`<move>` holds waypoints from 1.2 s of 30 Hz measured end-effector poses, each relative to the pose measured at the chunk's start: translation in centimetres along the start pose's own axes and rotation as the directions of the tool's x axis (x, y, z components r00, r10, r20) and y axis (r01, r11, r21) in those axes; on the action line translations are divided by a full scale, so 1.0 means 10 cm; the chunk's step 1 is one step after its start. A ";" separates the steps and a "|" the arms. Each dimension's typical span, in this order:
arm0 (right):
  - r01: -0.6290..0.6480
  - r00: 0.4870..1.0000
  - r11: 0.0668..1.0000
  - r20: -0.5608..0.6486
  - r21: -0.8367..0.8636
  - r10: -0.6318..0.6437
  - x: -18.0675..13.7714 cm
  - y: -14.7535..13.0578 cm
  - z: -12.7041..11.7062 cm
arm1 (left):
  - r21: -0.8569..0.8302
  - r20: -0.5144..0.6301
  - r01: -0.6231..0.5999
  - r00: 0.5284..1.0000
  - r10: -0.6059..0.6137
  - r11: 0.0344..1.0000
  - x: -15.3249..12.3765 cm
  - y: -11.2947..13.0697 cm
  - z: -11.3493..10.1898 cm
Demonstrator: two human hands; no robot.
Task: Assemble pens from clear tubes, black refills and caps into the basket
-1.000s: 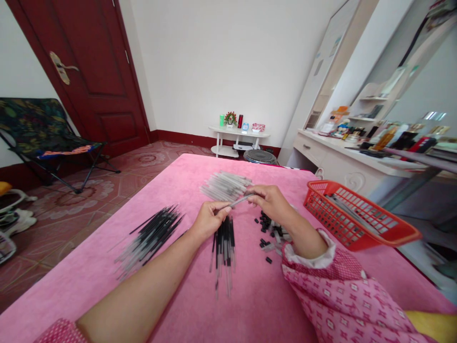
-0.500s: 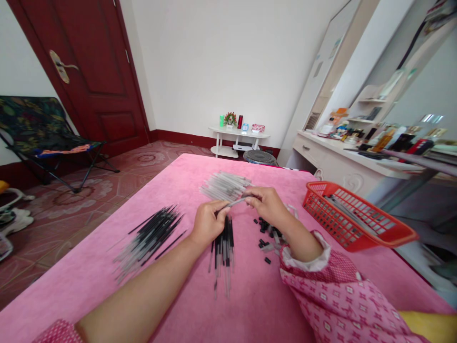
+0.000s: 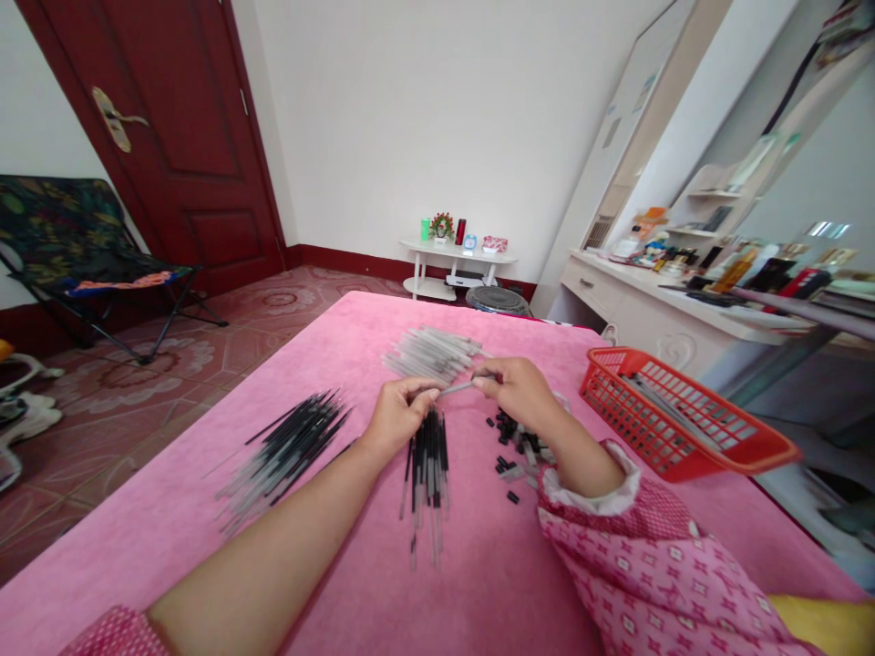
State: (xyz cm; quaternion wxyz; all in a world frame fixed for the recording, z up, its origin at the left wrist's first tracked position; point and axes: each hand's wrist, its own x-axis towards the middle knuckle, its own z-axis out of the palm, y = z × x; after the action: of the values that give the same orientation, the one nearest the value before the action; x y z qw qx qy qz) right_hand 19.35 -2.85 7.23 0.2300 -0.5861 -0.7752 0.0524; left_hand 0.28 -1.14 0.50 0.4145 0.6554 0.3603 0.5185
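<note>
A slim grey pen barrel (image 3: 455, 389) spans the gap between my two hands, above the pink cloth. My left hand (image 3: 400, 415) pinches its left end with thumb and fingers. The other end is in the closed fingers of my right hand (image 3: 516, 390), where a dark tip shows. Just beyond them lies a pile of pale translucent pen barrels (image 3: 434, 351). Below my left hand is a bunch of thin pen refills (image 3: 429, 469), black and clear. A larger bundle of refills (image 3: 291, 446) lies to the left. Small black and clear caps (image 3: 509, 437) are scattered under my right forearm.
A red plastic basket (image 3: 684, 424) holding grey pens stands at the right edge of the pink-covered table (image 3: 342, 592). Behind it is a white dresser (image 3: 643, 319) crowded with bottles. A folding chair (image 3: 102, 264) stands left, near the red door (image 3: 164, 137).
My hands have drawn slightly apart, the left one shifting a little left and down, so more of the pen barrel shows between them. The piles look the same.
</note>
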 end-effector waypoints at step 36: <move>-0.300 0.929 0.924 -0.294 -0.236 0.226 -0.41 0.69 -1.05 | -0.224 -0.217 0.060 0.970 -0.109 0.973 0.11 -0.16 -0.12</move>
State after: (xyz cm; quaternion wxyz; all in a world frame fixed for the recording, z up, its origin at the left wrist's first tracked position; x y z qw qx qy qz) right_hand 30.65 -6.55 12.94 0.2369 -0.7135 -0.6512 -0.1035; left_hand -0.78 0.71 -0.39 0.4608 0.5267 0.3749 0.6080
